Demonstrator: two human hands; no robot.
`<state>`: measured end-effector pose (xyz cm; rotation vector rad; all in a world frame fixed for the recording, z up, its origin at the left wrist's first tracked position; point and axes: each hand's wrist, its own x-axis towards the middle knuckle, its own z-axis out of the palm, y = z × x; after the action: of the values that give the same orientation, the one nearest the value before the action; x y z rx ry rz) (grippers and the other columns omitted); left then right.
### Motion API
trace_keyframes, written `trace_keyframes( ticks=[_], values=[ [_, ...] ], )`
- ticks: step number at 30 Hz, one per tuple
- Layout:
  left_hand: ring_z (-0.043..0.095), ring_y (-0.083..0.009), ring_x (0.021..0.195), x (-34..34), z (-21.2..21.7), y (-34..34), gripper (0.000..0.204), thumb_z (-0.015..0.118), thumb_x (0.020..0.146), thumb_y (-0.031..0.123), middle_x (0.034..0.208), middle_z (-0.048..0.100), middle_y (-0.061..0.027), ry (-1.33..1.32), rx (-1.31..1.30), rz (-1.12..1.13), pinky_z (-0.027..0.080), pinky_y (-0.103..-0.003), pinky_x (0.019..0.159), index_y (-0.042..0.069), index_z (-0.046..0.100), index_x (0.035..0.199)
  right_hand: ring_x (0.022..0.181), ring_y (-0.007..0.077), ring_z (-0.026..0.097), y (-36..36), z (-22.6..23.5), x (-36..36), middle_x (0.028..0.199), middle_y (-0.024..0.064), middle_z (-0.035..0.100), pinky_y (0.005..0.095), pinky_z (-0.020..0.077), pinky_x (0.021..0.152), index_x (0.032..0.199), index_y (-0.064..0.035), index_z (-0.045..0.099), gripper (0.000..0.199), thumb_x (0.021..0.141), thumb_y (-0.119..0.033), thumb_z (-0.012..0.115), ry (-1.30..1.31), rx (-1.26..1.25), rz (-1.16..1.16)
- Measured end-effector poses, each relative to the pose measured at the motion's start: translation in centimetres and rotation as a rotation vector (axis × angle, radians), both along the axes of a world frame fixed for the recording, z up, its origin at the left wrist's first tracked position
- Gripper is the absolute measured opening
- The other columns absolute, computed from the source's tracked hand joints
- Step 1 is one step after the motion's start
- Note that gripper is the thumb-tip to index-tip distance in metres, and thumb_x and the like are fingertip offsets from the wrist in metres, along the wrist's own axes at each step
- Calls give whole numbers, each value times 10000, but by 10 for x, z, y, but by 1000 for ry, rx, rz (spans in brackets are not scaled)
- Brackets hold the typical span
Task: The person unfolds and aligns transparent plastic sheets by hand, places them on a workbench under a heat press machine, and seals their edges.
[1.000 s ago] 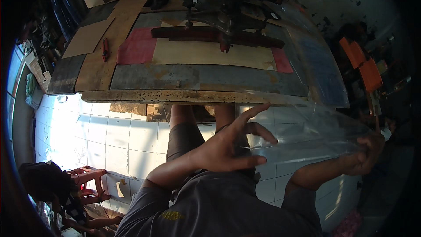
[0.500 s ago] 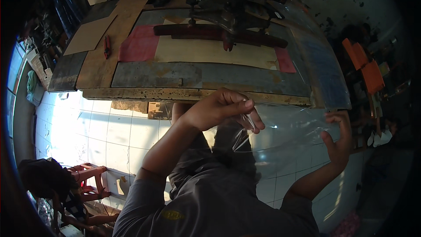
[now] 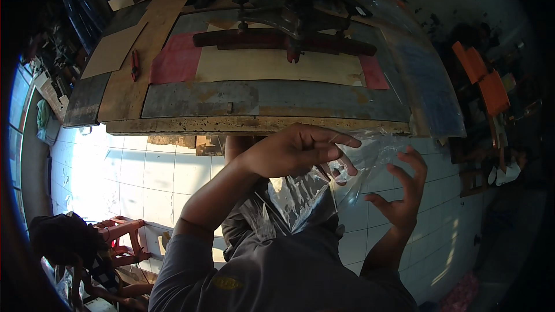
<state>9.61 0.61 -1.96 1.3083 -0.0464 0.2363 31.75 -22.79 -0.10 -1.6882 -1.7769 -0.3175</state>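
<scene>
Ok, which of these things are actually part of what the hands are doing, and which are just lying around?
In use:
clear plastic sheet
left hand, pinching it
right hand, open beside it

Lying about:
worktable
red-handled tool
cardboard piece
red stool

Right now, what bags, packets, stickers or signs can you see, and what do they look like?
Clear plastic bag: crinkled, see-through, between the left hand and the right hand, before the worktable.
Flat cardboard pieces: plain brown, on the table's far left.
Small patch: yellowish oval on the grey shirt.
No signs or screens visible.
</scene>
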Motion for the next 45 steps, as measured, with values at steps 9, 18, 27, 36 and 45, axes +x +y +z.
trace_keyframes(
  ticks=[9,18,27,36,45],
  values=[
    [752,-149,734,-1,18,3,314,603,1082,173,890,756,-99,131,46,-204,577,-252,663,-41,650,1306,1511,400,369,20,2,-1,1582,157,457,561,331,1199,1516,-85,510,1187,598,-751,860,160,-248,207],
    [766,-201,990,-6,16,-7,229,630,1073,193,1039,789,-112,-247,85,3,557,-315,960,-20,679,1139,1547,432,305,38,-10,-4,1630,185,408,602,249,1231,1584,-98,432,1176,688,-754,820,248,-178,313],
    [733,-218,1115,-33,32,-8,239,609,1068,91,1045,778,-165,-75,-156,-40,544,-338,1008,-50,601,1262,1566,456,253,59,-53,-40,1670,250,315,659,197,1222,1642,-119,316,938,928,-564,732,108,3,305],
    [741,-173,998,-21,-11,-33,248,641,1065,239,1030,789,-86,148,336,114,557,-331,955,27,759,1114,1495,390,428,33,-57,-53,1527,227,537,554,339,1210,1498,88,460,723,1004,-384,696,797,-19,355],
    [767,-180,948,1,-43,-39,238,691,1022,195,1000,799,-95,137,342,152,586,-328,896,22,765,1169,1275,277,664,32,-69,-57,1403,189,654,390,530,1055,1498,-5,502,703,890,-128,833,686,-350,237]
  ],
)
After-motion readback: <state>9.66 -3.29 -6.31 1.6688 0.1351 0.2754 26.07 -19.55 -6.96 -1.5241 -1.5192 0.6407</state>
